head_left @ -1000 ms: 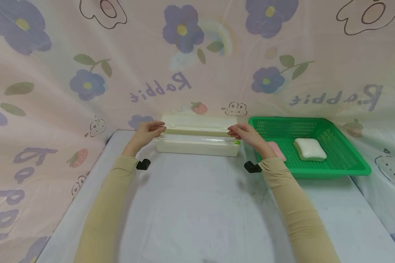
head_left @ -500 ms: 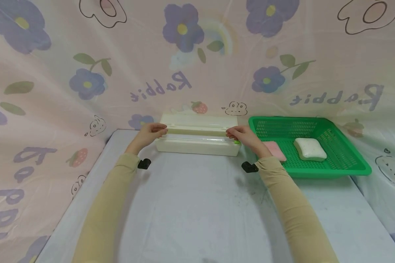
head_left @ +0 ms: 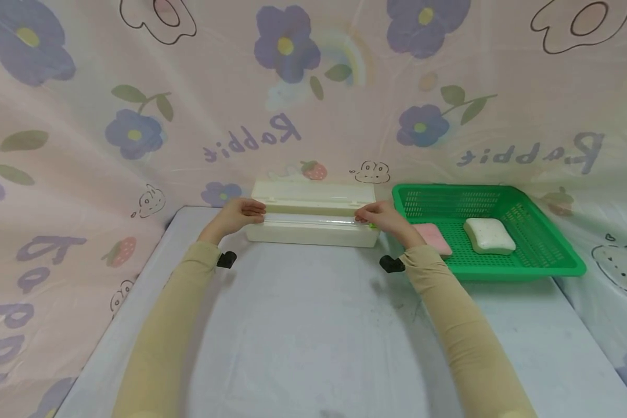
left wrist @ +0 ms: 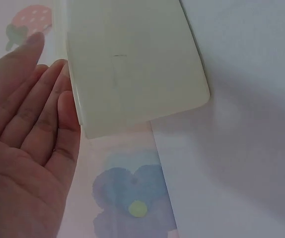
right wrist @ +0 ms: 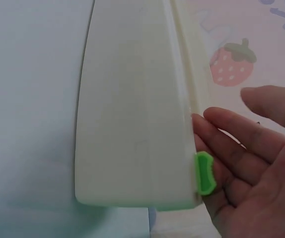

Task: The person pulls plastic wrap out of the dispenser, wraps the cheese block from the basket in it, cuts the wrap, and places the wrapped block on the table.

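Note:
A cream cling film dispenser (head_left: pixel 313 235) lies near the back of the table, its lid (head_left: pixel 313 190) raised against the backdrop. A clear roll of film (head_left: pixel 313 219) shows along its opening. My left hand (head_left: pixel 237 215) is at the left end, fingertips right at the top edge; in the left wrist view its thumb stands apart from the fingers. My right hand (head_left: pixel 384 217) is at the right end beside the green slider (right wrist: pixel 205 173). In the right wrist view its fingers reach behind the dispenser's edge with the thumb held away. Some fingertips are hidden by the dispenser.
A green plastic basket (head_left: pixel 528 271) stands right of the dispenser, holding a pink block (head_left: pixel 433 238) and a white cushion-shaped block (head_left: pixel 490 236). Patterned sheeting (head_left: pixel 313 87) rises behind the white-covered table (head_left: pixel 303 325).
Both hands have come slightly inward and lower, closer to the film roll in the dispenser. The lid stays raised, and the basket keeps its place.

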### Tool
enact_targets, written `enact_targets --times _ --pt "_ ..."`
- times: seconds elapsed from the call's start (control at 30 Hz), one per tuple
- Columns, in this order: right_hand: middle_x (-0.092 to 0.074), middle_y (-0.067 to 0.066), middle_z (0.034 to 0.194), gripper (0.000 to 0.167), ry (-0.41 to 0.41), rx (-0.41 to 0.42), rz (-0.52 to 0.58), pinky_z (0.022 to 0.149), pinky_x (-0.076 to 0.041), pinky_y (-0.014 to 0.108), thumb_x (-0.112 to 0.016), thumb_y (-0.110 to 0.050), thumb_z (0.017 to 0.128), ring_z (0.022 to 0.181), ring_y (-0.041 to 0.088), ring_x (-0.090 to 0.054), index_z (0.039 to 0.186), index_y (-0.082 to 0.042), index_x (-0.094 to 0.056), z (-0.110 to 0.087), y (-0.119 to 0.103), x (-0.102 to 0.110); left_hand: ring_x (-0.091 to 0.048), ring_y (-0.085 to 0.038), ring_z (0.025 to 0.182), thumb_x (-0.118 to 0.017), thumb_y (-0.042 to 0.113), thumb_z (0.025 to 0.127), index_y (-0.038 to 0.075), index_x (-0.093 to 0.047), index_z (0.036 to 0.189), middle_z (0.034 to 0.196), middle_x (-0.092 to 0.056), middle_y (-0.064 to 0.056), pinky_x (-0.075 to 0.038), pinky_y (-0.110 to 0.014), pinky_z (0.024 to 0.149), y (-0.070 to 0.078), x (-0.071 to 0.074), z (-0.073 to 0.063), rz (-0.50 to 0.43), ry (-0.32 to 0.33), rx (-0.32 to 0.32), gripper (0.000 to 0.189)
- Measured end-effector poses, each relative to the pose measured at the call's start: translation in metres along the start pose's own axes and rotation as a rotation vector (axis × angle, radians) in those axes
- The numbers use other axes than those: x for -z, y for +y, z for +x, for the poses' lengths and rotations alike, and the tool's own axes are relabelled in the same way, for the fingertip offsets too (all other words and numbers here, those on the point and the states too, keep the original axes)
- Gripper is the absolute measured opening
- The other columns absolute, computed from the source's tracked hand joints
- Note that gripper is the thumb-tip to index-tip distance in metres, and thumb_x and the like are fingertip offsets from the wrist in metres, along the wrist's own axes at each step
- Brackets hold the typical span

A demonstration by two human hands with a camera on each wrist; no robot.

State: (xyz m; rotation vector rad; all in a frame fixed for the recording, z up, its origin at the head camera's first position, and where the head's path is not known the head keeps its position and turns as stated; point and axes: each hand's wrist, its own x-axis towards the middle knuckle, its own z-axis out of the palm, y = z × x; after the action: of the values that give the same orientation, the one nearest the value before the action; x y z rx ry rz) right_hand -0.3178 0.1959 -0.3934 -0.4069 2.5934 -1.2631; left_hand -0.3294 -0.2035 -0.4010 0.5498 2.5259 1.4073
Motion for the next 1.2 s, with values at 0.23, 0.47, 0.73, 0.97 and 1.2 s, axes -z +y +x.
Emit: enact_targets --times 0.23,0.47,0.73,0.97,1.2 --pt "-0.065 0.014 0.116 0.030 -0.016 0.010 -0.064 0.090 -0.049 0.043 -0.063 -0.017 0.094 0.107 0.027 -0.057 0.118 0.001 -0.066 0.0023 0.0041 -0.0024 -0.058 -0.035 0.108 -0.066 -0.003 0.088 -0.011 -0.055 0.123 0.117 -0.061 -0.026 -0.047 -0.044 0.095 0.0015 -0.0004 0.0009 0.049 -0.032 0.009 0.038" --pt "-0.068 0.009 0.104 0.025 -0.023 0.045 -0.096 0.078 -0.052 0.035 -0.068 -0.014 0.090 0.093 0.022 -0.060 0.111 0.000 -0.070 0.0048 0.0069 -0.0054 -0.061 -0.032 0.105 -0.066 0.000 0.088 -0.006 -0.056 0.126 0.112 -0.065 -0.021 -0.047 -0.045 0.096 0.0026 -0.0008 0.0013 0.092 -0.025 0.038 0.039" --pt "-0.068 0.008 0.099 0.021 -0.024 0.030 -0.123 0.075 -0.051 0.033 -0.068 -0.013 0.090 0.088 0.021 -0.059 0.107 -0.002 -0.071 0.0049 0.0056 -0.0059 -0.061 -0.031 0.104 -0.067 0.003 0.089 -0.004 -0.056 0.127 0.110 -0.066 -0.019 -0.045 -0.046 0.097 0.0018 0.0004 0.0021 0.106 -0.019 0.046 0.040" --pt "-0.069 0.007 0.097 0.017 -0.015 0.018 -0.148 0.074 -0.051 0.033 -0.067 -0.014 0.091 0.086 0.021 -0.058 0.104 -0.003 -0.073 0.0063 0.0034 -0.0055 -0.063 -0.029 0.100 -0.068 0.004 0.089 -0.006 -0.061 0.119 0.105 -0.068 -0.017 -0.048 -0.043 0.093 0.0037 0.0001 0.0043 0.110 -0.009 0.054 0.033" --pt "-0.068 0.007 0.093 0.015 0.003 0.006 -0.188 0.071 -0.049 0.032 -0.068 -0.015 0.090 0.084 0.020 -0.057 0.099 -0.004 -0.073 0.0073 0.0007 -0.0069 -0.064 -0.026 0.092 -0.068 0.003 0.088 -0.006 -0.065 0.112 0.096 -0.069 -0.011 -0.051 -0.035 0.083 0.0053 -0.0029 0.0053 0.112 0.030 0.064 0.026"
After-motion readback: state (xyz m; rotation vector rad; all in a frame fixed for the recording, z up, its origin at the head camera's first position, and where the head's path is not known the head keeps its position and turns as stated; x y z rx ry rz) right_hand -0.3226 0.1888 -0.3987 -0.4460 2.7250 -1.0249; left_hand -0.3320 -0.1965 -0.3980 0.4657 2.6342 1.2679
